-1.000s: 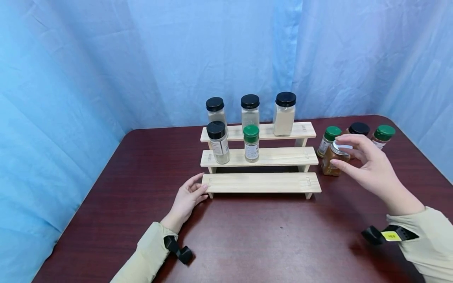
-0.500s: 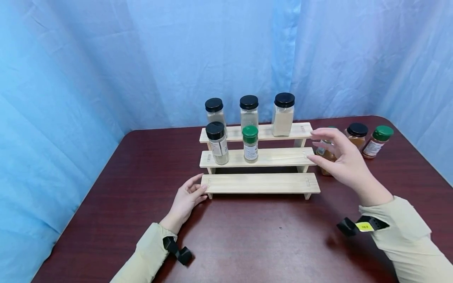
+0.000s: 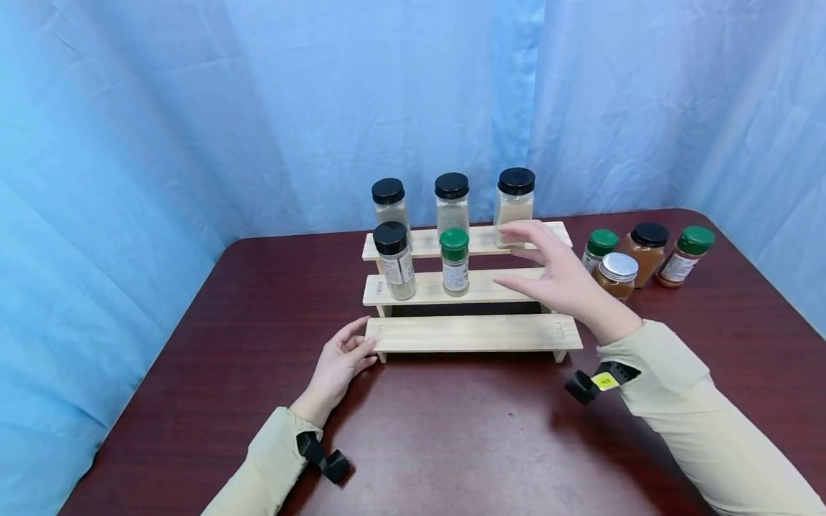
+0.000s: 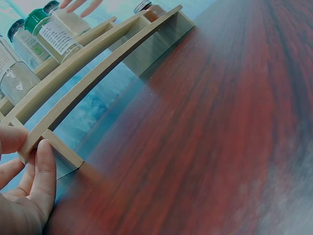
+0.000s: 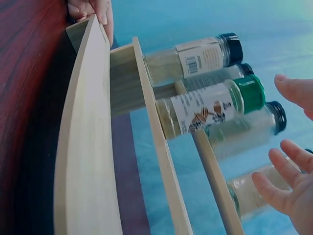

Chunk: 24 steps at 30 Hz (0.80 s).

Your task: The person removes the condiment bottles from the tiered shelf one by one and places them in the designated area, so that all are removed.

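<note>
A three-tier wooden spice rack stands on the table. My left hand grips the left end of its lowest shelf, thumb and fingers around the corner in the left wrist view. With nothing in it, my right hand hovers at the right part of the middle tier, thumb and fingers spread apart. To its left on that tier are a green-capped spice jar and a black-capped spice jar. Three black-capped jars line the top tier; the right one is partly behind my right hand.
Right of the rack stand a silver-lidded jar, a black-lidded jar of brown powder and two green-capped jars, one at the far right. A blue curtain hangs behind the dark red table.
My right hand has moved left, from beside the silver-lidded jar to the rack's middle tier, carrying nothing. The jars at the right are uncovered. My left hand has stayed on the rack.
</note>
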{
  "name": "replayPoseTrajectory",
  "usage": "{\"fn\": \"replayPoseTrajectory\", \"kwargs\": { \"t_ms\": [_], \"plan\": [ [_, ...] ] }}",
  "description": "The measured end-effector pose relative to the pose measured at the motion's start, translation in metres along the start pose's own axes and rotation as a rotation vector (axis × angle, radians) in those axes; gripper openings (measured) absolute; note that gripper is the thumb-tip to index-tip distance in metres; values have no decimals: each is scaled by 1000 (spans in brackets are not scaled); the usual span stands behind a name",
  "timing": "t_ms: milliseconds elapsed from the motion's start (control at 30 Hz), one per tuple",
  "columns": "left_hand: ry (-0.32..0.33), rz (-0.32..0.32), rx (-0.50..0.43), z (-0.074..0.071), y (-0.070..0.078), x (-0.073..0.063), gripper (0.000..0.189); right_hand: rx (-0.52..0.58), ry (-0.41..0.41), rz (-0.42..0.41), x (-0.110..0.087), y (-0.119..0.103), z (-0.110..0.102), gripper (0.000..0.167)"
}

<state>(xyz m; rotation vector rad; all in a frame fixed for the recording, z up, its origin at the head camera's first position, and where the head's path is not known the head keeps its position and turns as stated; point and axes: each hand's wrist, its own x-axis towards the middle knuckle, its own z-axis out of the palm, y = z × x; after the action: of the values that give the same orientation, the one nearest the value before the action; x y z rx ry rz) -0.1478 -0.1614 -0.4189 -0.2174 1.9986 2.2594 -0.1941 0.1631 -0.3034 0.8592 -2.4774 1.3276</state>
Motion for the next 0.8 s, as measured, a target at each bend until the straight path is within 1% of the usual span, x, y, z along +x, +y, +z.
{"fn": "replayPoseTrajectory", "kwargs": {
  "t_ms": [100, 200, 400, 600, 800],
  "plan": [
    [0, 2, 3, 0, 1, 0, 50, 19, -27, -5, 8, -2, 4, 60],
    [2, 2, 6, 1, 2, 0, 50, 15, -55, -13, 15, -3, 9, 61],
    [5, 3, 4, 0, 2, 0, 50, 4, -79, -21, 24, -5, 17, 62],
    [6, 4, 1, 0, 2, 0, 50, 35, -109, -15, 28, -1, 26, 62],
    [3, 2, -4, 0, 2, 0, 50, 64, -110, -26, 27, 4, 33, 63]
  ]
}}
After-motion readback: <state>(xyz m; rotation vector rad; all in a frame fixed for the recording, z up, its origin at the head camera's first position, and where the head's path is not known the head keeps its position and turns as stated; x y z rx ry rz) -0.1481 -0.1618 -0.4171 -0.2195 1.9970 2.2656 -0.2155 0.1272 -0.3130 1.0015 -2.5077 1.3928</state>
